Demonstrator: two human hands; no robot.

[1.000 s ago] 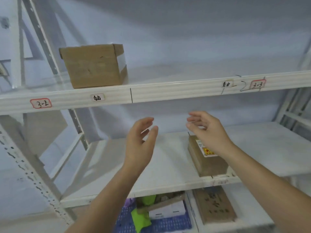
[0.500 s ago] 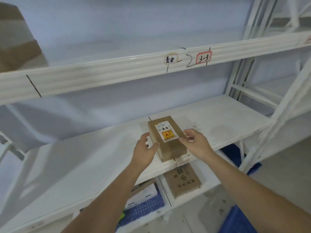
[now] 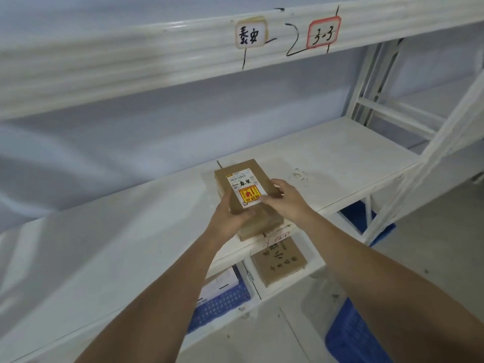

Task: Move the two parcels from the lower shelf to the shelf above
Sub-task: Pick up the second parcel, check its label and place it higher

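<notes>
A flat brown parcel (image 3: 246,176) with a white and yellow label sits on the lower white shelf (image 3: 340,163), near its front edge. My left hand (image 3: 229,218) grips its near left side, fingers curled under the edge. My right hand (image 3: 285,199) holds its right side, thumb on the label. A second brown parcel (image 3: 262,226) lies directly under it and sticks out at the front. The shelf above (image 3: 157,61) shows only its white front beam, which carries handwritten tags; its top surface is out of view.
One level down lie a brown box with black writing (image 3: 279,260) and a blue basket (image 3: 222,299) with a white box in it. More blue baskets (image 3: 351,334) stand on the floor at right. White uprights (image 3: 392,203) frame the rack's right end.
My view has swung right and down. Both hands went from open in the air, to either side of the parcel, to closed on it. The box on the upper shelf has left the view.
</notes>
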